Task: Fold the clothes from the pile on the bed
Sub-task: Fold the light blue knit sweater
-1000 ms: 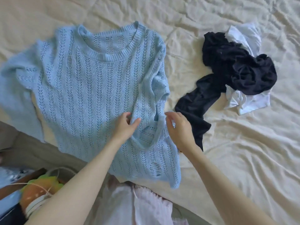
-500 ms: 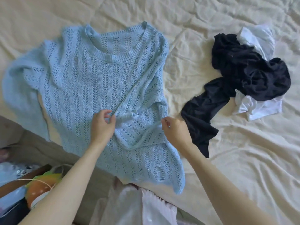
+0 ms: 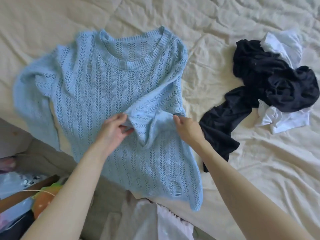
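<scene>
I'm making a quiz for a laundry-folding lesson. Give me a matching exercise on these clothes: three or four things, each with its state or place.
Things:
1. blue sweater
2. sweater sleeve
3. black garment
4. white garment

States:
A. crumpled, partly under dark cloth
B. pinched by left hand and right hand
C. spread flat on the bed
D. bunched, one end trailing toward the sweater

Pairs: 1-C, 2-B, 3-D, 4-A

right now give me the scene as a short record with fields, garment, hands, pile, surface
garment: light blue open-knit sweater lying flat, neckline away from the person, its right-side sleeve folded across the body
left hand: left hand pinches the cuff end of the folded sleeve
right hand: right hand pinches the sleeve at the sweater's right edge
pile: crumpled dark garment tangled with a white garment, to the right, apart from the sweater
surface: cream wrinkled bedspread
</scene>
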A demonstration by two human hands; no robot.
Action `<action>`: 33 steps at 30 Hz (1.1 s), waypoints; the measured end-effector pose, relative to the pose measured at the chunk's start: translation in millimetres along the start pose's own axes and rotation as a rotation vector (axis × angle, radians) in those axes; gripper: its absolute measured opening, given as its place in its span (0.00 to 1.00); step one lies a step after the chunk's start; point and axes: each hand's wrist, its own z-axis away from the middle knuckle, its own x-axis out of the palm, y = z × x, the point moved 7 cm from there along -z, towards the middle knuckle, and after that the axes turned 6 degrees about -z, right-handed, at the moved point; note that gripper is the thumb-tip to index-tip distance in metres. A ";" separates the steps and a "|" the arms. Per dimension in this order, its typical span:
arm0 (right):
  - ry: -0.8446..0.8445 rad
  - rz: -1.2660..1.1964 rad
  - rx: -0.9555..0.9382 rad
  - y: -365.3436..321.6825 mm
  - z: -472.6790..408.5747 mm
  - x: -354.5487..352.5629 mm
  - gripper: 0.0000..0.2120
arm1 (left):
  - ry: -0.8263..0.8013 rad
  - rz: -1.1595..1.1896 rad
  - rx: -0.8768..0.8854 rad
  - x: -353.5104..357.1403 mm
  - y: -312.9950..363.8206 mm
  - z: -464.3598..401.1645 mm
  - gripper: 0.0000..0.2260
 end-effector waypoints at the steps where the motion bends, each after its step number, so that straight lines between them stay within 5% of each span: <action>1: 0.015 -0.025 0.023 -1.5 -0.8 -0.9 0.21 | -0.013 0.128 -0.033 -11.6 6.4 -1.1 0.07; 5: 0.052 -0.022 0.119 -9.0 -7.6 0.8 0.26 | 0.175 0.182 -0.128 -58.7 18.5 -22.1 0.02; 10: 0.136 -0.191 0.220 -9.0 -10.8 6.1 0.24 | 0.469 -0.663 0.026 -85.7 46.5 -47.5 0.07; 15: 0.108 -1.311 0.693 -5.7 -7.2 32.4 0.08 | 0.299 -1.023 0.197 -30.1 64.6 -63.5 0.15; 22: 0.031 -1.646 0.823 -13.5 -8.6 37.6 0.08 | 0.173 -1.547 0.574 87.5 110.2 -97.5 0.18; 27: 0.070 -1.807 0.758 -3.2 -11.6 19.9 0.10 | 0.103 -1.319 0.441 132.4 121.5 -122.3 0.18; 33: 0.212 -2.079 0.768 20.8 -17.5 -5.5 0.08 | -0.070 -0.830 0.542 203.9 136.7 -115.7 0.13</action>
